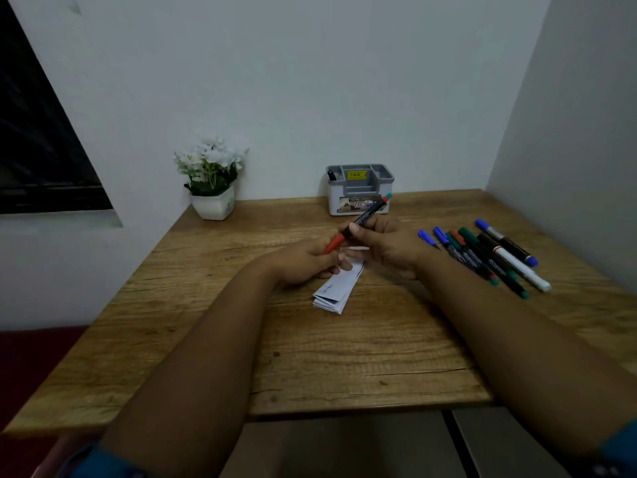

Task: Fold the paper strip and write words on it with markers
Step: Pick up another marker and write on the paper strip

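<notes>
Two hands meet over the middle of the wooden table [213,339], both on one black marker [362,220]. The right hand [386,246] pinches the barrel between thumb and fingers, the marker tilted with its far end towards the grey organiser [360,188] at the back edge. The left hand [303,262] has its fingers curled about the red cap [333,243] at the marker's near end — whether the cap is on or coming away cannot be told.

Under and just in front of the left hand lies the folded paper strip [336,293], stacked in layers, with a short word written on its top face; the letters are too small to read. Part of the strip is hidden beneath the fingers.

Towards the right edge of the table lies a loose row of markers [489,255] — blue, green, red, black and one white-barrelled — close together and touching in places. A potted white flower [211,177] stands at the back left corner.
</notes>
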